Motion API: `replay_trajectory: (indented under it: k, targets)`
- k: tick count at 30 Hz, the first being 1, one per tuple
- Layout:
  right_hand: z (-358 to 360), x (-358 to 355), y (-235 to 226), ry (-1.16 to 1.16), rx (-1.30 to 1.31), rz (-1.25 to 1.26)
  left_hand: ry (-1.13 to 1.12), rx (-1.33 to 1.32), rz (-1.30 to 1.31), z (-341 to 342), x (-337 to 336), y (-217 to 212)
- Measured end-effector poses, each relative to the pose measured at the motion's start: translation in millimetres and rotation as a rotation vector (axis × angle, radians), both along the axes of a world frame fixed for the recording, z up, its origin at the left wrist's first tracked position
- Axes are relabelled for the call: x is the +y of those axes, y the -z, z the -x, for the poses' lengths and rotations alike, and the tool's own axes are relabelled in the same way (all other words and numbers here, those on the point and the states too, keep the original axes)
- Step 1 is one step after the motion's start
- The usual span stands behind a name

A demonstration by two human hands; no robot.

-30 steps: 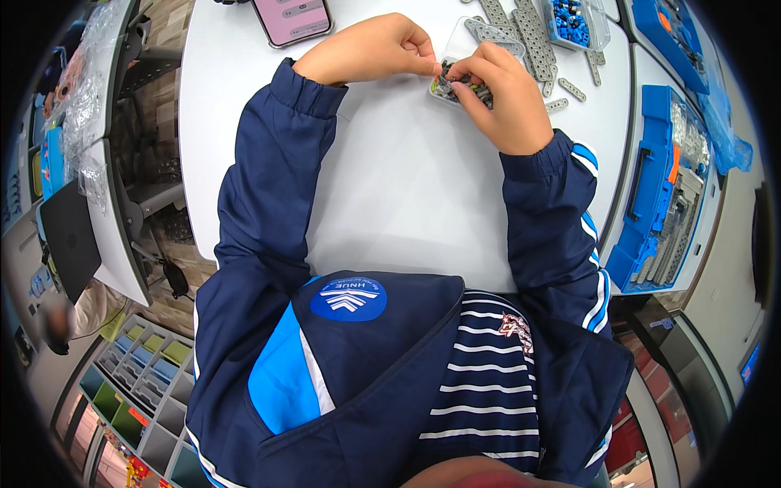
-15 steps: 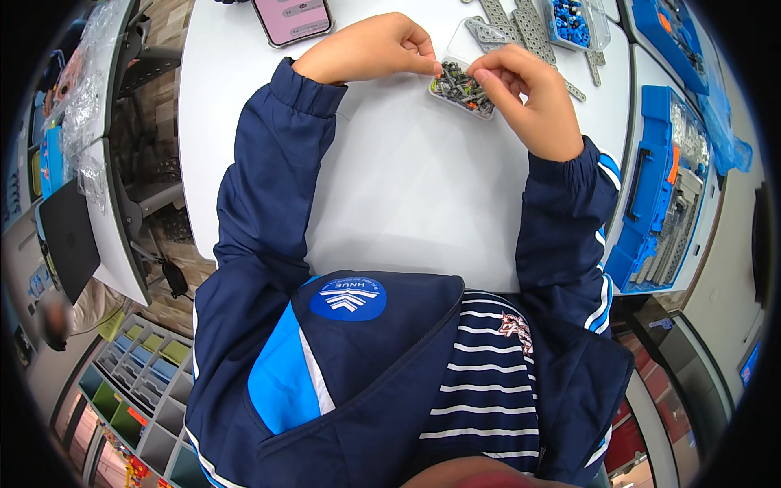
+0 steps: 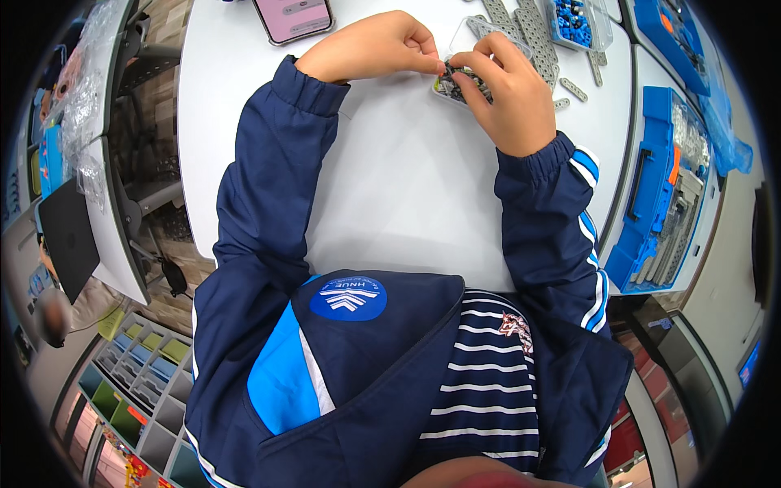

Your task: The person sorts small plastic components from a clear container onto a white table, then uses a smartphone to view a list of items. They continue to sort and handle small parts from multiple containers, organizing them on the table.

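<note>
- Two hands, left hand (image 3: 378, 45) and right hand (image 3: 508, 89), now meet over the small parts tray (image 3: 455, 81) on the counter (image 3: 390, 187).
- We note both pinching a dark part; right has moved back in.

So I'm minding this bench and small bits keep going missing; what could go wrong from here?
1. Both hands, left and right, pinch tiny parts over a small clear tray; a slip could flick one across the white table.
2. The right wrist sits close to loose grey strips; a sweep might knock them toward the table edge.
3. The phone lies just beyond the left hand and could get nudged.
</note>
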State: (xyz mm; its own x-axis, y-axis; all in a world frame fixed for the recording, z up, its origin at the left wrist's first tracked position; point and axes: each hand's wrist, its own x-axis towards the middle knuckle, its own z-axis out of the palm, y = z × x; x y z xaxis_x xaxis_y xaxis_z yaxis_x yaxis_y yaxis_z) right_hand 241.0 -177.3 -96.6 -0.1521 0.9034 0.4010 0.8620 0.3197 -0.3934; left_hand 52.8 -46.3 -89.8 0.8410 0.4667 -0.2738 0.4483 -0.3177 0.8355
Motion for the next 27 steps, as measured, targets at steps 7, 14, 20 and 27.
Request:
replay_trajectory:
  k: [7,14,20,27]
  targets:
    - [0.4,2.4,4.5,-0.02,-0.041,-0.016,-0.018,0.003,-0.002,-0.6,-2.0,-2.5]
    - [-2.4,3.4,3.2,-0.06,0.024,0.012,-0.014,0.026,-0.008,-1.8,-2.9,-3.5]
    - [-3.6,3.0,4.4,-0.067,-0.079,0.007,-0.005,0.025,-0.014,-1.5,-2.0,-4.5]
    - [-2.4,1.6,4.0,-0.037,-0.155,0.053,-0.022,0.026,-0.053,-3.1,-4.9,-11.2]
